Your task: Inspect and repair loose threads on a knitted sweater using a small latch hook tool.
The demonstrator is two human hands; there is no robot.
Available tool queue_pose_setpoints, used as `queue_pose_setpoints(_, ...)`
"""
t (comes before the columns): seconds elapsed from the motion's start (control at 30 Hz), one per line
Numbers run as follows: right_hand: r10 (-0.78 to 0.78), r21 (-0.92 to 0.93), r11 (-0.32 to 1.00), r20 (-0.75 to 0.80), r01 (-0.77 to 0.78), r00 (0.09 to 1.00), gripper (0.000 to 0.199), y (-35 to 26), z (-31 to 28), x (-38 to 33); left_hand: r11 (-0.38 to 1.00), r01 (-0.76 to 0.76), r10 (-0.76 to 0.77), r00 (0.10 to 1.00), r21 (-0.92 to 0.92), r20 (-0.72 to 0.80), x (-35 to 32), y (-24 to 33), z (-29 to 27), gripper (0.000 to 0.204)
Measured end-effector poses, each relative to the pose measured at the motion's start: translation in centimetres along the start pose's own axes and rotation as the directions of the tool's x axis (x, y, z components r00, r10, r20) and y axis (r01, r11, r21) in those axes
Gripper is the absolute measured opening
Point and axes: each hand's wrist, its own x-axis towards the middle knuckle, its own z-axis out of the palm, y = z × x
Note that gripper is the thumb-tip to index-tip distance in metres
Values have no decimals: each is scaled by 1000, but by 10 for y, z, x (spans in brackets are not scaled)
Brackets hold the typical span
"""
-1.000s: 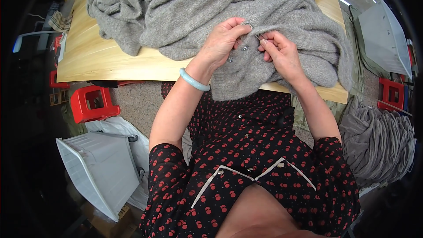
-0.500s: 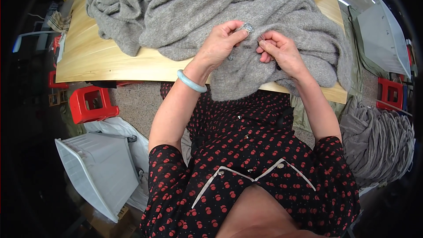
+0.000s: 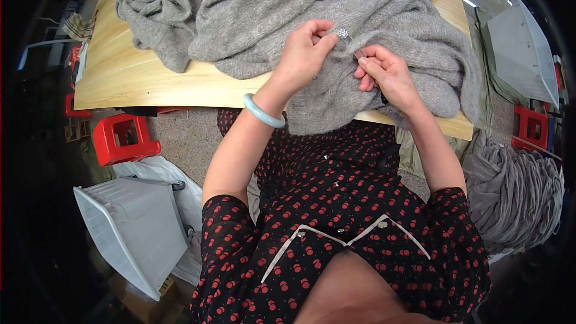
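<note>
Grey fuzzy knitwear [image 3: 258, 18] lies heaped over the wooden table, with one part draping over the near edge. My left hand [image 3: 303, 54], a pale bangle on its wrist, is closed in a pinch on the knit. Just beyond its fingertips sits a shiny, sparkly button [image 3: 342, 34] on the fabric. To the right of that, my right hand [image 3: 387, 75] pinches a thin needle [image 3: 361, 53] between thumb and forefinger, its other fingers curled. The needle points up and left toward the button. Any thread is too fine to make out clearly.
Bare wood of the table [image 3: 120, 81] shows at the left. A red stool [image 3: 123, 141] and a grey plastic bin [image 3: 141, 222] stand on the lower left floor. On the right are a bundle of grey fabric [image 3: 513, 195], another bin [image 3: 522, 48] and a red stool [image 3: 531, 127].
My left hand has shifted slightly up and its fingers have come off the button onto the knit beside it. My right hand has moved slightly right with the needle.
</note>
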Motion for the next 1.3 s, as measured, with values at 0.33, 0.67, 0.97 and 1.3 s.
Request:
queue_pose_setpoints(0.33,3,31,1000,-12,-3,1000,16,-13,6,-2,641,-370,512,859,673,-15,-23,15,22,13)
queue_pose_setpoints(0.67,-19,-60,998,-6,18,1000,17,-7,-1,-9,858,-215,280,957,467,-74,-8,7,16,6)
queue_pose_setpoints(0.97,26,0,1000,5,-26,1000,23,-19,-3,-5,889,-242,275,961,390,-29,-10,12,14,11)
queue_pose_setpoints(1.3,2,-227,974,47,9,999,24,-21,-14,-2,748,-414,422,900,518,111,0,8,-2,12)
